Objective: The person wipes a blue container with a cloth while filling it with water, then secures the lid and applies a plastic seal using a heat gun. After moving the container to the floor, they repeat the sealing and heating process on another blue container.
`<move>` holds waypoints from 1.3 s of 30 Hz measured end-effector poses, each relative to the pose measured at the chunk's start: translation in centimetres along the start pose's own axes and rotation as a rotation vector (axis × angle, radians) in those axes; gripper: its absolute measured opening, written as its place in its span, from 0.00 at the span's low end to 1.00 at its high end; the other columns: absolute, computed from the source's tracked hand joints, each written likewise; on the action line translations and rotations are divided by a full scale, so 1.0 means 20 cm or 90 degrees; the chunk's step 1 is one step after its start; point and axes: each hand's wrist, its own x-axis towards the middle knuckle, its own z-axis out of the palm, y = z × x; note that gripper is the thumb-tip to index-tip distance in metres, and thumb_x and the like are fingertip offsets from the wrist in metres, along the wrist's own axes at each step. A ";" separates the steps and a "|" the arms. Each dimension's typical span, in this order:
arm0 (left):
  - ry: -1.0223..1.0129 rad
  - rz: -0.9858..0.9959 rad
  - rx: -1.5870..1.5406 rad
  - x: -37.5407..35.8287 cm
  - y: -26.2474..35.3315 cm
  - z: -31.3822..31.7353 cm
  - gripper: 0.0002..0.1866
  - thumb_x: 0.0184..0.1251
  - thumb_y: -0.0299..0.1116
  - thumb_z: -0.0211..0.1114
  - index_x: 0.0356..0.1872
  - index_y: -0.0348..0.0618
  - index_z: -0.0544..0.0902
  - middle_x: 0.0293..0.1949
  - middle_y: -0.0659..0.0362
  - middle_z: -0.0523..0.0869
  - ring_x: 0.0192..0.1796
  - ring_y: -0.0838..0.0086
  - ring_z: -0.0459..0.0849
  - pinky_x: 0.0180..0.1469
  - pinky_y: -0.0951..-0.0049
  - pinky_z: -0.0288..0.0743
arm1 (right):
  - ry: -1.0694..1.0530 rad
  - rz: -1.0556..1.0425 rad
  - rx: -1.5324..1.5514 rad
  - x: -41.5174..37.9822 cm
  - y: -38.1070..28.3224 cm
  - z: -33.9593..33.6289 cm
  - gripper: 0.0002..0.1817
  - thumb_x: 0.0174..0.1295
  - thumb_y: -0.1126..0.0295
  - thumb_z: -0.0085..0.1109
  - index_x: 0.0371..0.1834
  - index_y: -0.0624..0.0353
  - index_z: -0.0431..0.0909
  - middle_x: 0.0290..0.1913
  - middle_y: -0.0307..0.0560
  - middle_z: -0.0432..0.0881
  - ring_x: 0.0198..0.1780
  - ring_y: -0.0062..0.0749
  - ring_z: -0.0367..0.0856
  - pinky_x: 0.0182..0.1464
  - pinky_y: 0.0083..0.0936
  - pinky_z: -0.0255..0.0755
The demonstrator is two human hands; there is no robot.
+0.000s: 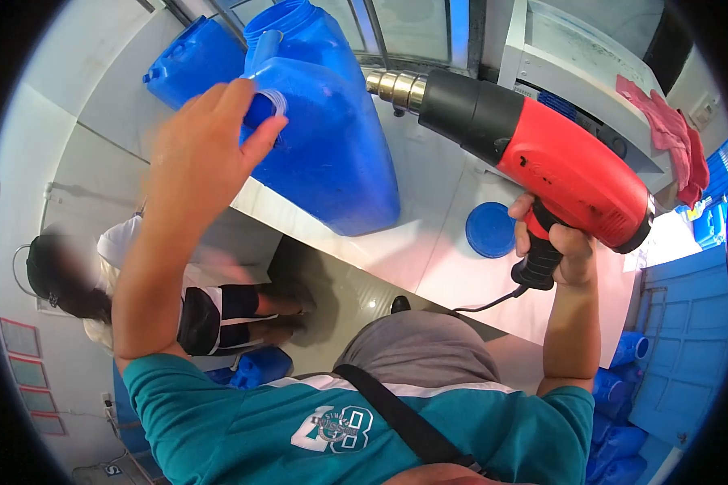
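Observation:
A large blue plastic jerrycan [332, 153] stands tilted on the white counter. My left hand [206, 137] is closed around its small threaded spout [277, 103], thumb on one side and fingers on the other; a pale, clear-looking ring shows at the rim. In my right hand [562, 246] is a red and black heat gun [554, 158], gripped by its black handle. Its metal nozzle [396, 87] points left, its tip close to the jerrycan's side. A round blue lid [490, 229] lies flat on the counter near my right hand.
Another blue jerrycan [198, 65] stands behind at upper left. A person in a dark cap [44, 267] is below on the left, beside a blue container [260, 368]. Pink cloth [659, 121] hangs over a white machine [590, 61]. The black cord [493, 303] trails off the counter [429, 250].

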 end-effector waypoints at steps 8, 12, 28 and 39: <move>0.036 0.023 0.023 0.03 0.02 0.00 0.20 0.62 0.39 0.74 0.52 0.44 0.80 0.40 0.56 0.85 0.43 0.56 0.85 0.44 0.58 0.78 | -0.033 0.022 -0.004 0.06 -0.06 0.12 0.37 0.51 0.58 0.68 0.63 0.70 0.75 0.46 0.58 0.85 0.30 0.34 0.84 0.31 0.28 0.78; 0.074 0.211 0.061 0.05 -0.02 -0.02 0.23 0.60 0.40 0.75 0.55 0.46 0.80 0.37 0.56 0.83 0.41 0.58 0.84 0.41 0.58 0.78 | 0.021 -0.009 -0.017 0.10 -0.13 0.13 0.37 0.53 0.58 0.67 0.64 0.70 0.74 0.51 0.63 0.85 0.31 0.34 0.85 0.34 0.29 0.80; -0.346 -0.295 -0.480 0.63 -0.45 0.20 0.22 0.65 0.52 0.69 0.44 0.41 0.83 0.36 0.61 0.85 0.37 0.78 0.81 0.39 0.77 0.74 | 0.185 0.020 -1.129 0.75 -0.75 -0.40 0.27 0.57 0.58 0.71 0.56 0.65 0.83 0.45 0.56 0.88 0.42 0.40 0.86 0.49 0.33 0.78; -0.136 0.103 -0.128 0.53 -0.62 0.29 0.22 0.55 0.27 0.69 0.54 0.44 0.78 0.45 0.52 0.87 0.48 0.56 0.84 0.51 0.65 0.76 | 0.331 -0.234 -1.130 0.60 -0.82 0.14 0.27 0.62 0.62 0.64 0.63 0.63 0.78 0.66 0.63 0.77 0.66 0.50 0.77 0.69 0.41 0.71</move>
